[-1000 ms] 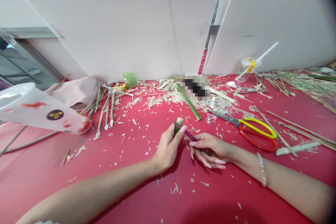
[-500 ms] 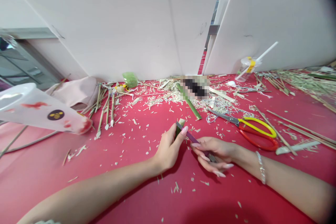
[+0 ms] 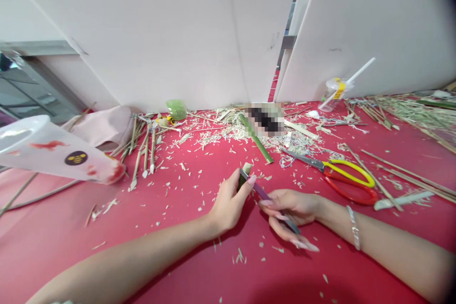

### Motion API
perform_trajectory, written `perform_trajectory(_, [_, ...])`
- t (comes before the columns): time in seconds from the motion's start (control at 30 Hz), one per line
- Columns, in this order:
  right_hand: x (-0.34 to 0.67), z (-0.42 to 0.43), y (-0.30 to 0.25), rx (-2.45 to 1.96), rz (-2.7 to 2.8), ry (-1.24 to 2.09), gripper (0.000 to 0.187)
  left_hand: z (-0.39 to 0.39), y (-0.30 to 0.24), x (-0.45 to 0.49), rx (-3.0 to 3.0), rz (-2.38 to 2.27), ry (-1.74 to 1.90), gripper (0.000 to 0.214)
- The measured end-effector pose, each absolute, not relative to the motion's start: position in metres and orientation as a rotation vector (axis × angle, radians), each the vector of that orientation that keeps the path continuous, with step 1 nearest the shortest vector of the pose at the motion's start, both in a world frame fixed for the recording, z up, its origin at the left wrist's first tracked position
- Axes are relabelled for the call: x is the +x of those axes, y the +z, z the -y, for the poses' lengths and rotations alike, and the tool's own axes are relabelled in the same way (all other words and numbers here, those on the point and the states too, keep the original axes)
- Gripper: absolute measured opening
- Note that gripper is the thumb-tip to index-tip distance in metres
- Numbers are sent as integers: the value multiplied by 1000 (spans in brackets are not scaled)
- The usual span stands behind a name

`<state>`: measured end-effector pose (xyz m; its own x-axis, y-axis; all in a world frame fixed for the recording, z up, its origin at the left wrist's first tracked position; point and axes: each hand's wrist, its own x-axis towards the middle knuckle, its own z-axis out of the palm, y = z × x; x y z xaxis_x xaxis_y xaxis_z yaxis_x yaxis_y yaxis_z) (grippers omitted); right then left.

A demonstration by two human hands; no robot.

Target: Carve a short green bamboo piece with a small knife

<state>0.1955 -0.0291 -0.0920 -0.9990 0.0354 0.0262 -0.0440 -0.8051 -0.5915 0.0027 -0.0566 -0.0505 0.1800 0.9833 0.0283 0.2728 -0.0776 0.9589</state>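
Note:
My left hand is closed around a short green bamboo piece, whose pale end sticks up past the thumb. A slim knife with a purple grip and grey metal ends slants from that piece down to my right hand. Its upper end touches the bamboo by my left thumb. My right thumb and fingers pinch the purple part, with the lower fingers loosely spread beneath. Just beyond the hands, a green bamboo strip lies among pale shavings. Most of the held bamboo is hidden by my left hand.
Scissors with yellow and red handles lie to the right, near thin sticks. Leftward are a tilted plastic cup, a pink cloth item and several brush-like sticks. White panels stand behind; a clear cup leans there.
The knife has shifted slightly in my right hand, its lower metal end now showing more. My right fingers have opened out a little. My left hand stays nearly still.

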Motion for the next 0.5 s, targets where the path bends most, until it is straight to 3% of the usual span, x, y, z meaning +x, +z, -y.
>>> perform_trajectory(0.5, [196,33,-89,-214,1011,2879,42,55,-51,5,1355,-1238,1000,42])
